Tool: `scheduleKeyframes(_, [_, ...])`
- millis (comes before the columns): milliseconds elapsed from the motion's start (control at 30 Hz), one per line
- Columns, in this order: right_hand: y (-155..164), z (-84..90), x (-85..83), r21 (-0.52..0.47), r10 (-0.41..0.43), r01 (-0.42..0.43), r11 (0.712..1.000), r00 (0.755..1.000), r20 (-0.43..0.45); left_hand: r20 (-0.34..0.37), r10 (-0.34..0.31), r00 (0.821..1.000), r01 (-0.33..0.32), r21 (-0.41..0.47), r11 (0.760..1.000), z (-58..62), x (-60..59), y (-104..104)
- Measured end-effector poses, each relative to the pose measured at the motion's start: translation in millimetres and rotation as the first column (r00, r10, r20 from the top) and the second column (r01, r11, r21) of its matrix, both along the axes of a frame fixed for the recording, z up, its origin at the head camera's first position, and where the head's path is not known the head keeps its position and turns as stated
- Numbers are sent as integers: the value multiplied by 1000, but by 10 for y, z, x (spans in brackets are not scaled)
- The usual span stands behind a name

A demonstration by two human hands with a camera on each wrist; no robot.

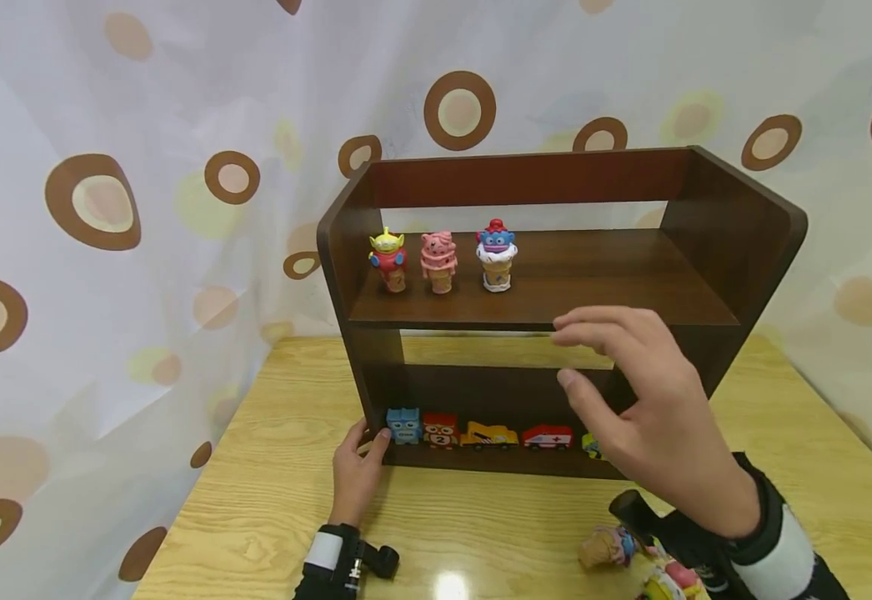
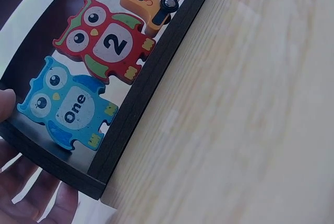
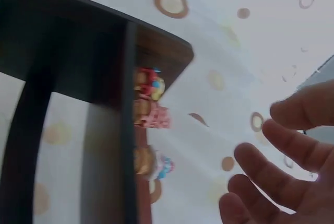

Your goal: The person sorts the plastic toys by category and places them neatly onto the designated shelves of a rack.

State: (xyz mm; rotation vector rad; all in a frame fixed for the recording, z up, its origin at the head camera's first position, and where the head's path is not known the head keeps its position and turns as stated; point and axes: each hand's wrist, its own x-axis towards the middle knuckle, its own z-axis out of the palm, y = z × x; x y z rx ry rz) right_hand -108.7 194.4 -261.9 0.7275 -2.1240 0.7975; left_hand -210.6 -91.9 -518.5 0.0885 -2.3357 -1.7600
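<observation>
My left hand (image 1: 357,479) grips the lower left side panel of a dark brown two-tier shelf (image 1: 593,271), thumb inside and fingers outside. Just beside the thumb stand a blue owl block (image 2: 68,104) marked "One" and a red owl block (image 2: 107,44) marked "2". My right hand (image 1: 654,408) is raised in front of the shelf's right half, fingers apart and holding nothing. Along the left of the upper tier stand three ice-cream-cone figures: a red one with a yellow head (image 1: 388,260), a pink one (image 1: 438,262) and a blue-and-white one (image 1: 497,257).
On the lower tier, a yellow truck (image 1: 489,435), a red-and-white ambulance (image 1: 547,437) and a green toy (image 1: 592,446), partly hidden by my right hand, follow the owls. More cone figures (image 1: 603,548) lie on the wooden table (image 1: 241,500) by my right wrist. Behind hangs a patterned curtain (image 1: 181,100).
</observation>
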Motion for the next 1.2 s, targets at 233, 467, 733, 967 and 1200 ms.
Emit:
scheduleKeyframes(233, [244,-561,12,227,-43,13,974,991,128,2,8,1000,-8,-4,1000,-15,4,-16])
scheduleKeyframes(467, [588,-1324,-43,437,-201,-21,899,868,454,4,19,1000,-19,16,1000,-35,-3,-18])
scheduleKeyframes(733, [809,-1743,-69,525,-281,-65,849,786,551,7,9,1000,-10,36,999,-40,-15,-13])
scheduleKeyframes(967, [931,-1870,-59,545,-249,-207,812,723,645,14,12,1000,-12,32,999,-46,-7,-1])
scheduleKeyframes(1200, [998,-1932,-1,606,-279,-221,764,735,619,14,3,1000,-4,32,999,-14,-17,-7])
